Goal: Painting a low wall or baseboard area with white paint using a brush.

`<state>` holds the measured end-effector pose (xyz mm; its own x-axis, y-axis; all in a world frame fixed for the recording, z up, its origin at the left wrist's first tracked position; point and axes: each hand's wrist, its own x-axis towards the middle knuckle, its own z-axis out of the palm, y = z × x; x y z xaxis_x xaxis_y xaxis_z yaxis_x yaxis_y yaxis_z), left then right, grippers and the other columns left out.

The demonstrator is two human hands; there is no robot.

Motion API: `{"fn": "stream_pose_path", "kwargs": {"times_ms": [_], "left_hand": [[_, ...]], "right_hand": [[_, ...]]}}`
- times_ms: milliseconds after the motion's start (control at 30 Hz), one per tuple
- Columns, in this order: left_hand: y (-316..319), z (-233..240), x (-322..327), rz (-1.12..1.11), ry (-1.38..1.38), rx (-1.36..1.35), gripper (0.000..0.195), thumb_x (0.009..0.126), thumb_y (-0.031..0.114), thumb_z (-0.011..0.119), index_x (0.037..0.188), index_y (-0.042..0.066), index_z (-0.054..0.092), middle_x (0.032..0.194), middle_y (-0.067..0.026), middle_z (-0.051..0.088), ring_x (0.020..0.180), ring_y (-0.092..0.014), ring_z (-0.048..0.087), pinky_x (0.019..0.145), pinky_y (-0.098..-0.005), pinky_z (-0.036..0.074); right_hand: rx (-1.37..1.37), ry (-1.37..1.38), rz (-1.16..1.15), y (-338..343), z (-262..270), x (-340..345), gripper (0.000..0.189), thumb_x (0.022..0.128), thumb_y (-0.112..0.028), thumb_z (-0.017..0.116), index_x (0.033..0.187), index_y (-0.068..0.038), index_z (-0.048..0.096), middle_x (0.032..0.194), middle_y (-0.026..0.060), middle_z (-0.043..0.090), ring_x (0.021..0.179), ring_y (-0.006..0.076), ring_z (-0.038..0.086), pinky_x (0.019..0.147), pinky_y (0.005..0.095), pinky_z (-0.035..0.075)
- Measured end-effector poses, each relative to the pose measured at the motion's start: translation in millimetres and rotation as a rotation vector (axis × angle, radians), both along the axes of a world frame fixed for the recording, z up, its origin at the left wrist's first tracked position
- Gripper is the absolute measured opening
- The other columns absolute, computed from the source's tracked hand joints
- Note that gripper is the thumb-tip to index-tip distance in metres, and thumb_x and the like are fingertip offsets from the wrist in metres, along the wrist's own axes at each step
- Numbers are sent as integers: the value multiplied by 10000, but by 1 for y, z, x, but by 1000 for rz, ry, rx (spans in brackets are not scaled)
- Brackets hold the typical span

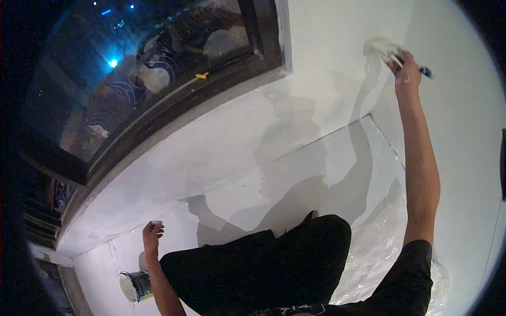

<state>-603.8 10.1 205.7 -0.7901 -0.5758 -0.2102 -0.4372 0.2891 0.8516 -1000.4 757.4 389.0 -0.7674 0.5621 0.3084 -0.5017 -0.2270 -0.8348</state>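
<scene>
My right hand point(405, 73) is stretched out to the upper right, gripping a painting tool point(426, 72) with a dark handle end. The tool's pale head is blurred against the white wall point(336, 35), so its exact kind cannot be told. At the lower left, my left hand point(152, 235) is raised with its fingers curled around a small, flat, pale object point(156, 222). A dark paint bucket point(142, 282) with a whitish end stands beside my left forearm, partly hidden by it. My bent knees in black clothing fill the lower middle.
A dark-framed window point(265, 35) spans the upper left, with a small yellow piece point(202, 75) on its frame. Crumpled clear plastic sheeting point(375, 252) lies at the lower right. White panels meet in a corner point(370, 114) below my right hand. Shadows fall across the white surfaces.
</scene>
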Motion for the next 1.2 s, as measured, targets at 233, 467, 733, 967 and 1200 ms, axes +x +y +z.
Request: {"fn": "stream_pose_path", "kwargs": {"times_ms": [233, 467, 733, 967, 1200], "left_hand": [[-21, -13, 4, -17, 10, -63, 304, 891, 289, 730, 758, 63, 577, 674, -12, 586, 587, -85, 545, 524, -243, 423], [-27, -24, 12, -60, 67, 86, 391, 952, 335, 669, 699, 49, 583, 629, -18, 572, 529, -74, 507, 484, -246, 386], [-30, -46, 0, -76, 144, 118, 320, 951, 302, 643, 804, 18, 634, 697, -61, 640, 566, -111, 572, 527, -273, 454], [-23, -30, 14, -60, 198, -93, 344, 872, 320, 733, 740, 10, 668, 638, -57, 623, 551, -111, 549, 550, -296, 473], [-65, -8, 96, 441, 335, 234, 371, 962, 339, 617, 768, 33, 690, 619, -15, 561, 548, -94, 506, 525, -271, 432]], "right_hand": [[-271, 355, 143, -96, 59, 43, 366, 1022, -230, 468, 1234, 61, 534, 1242, 170, 591, 1077, 300, 628, 954, 400, 530], [-462, -220, 148, -182, -178, 89, 331, 954, -190, 570, 1243, -43, 506, 1259, 132, 547, 1074, 283, 618, 802, 425, 573], [-219, -342, 193, -222, -171, 97, 173, 922, -201, 596, 1003, -49, 576, 927, 83, 588, 692, 197, 599, 571, 325, 519], [-220, 122, 144, -259, -64, 163, 302, 963, -215, 568, 1168, 4, 542, 1200, 167, 577, 1021, 291, 621, 823, 418, 597], [-81, 4, 12, -261, -155, 231, 304, 953, -218, 601, 1146, 10, 547, 1187, 159, 590, 1044, 309, 613, 806, 424, 605]]}}
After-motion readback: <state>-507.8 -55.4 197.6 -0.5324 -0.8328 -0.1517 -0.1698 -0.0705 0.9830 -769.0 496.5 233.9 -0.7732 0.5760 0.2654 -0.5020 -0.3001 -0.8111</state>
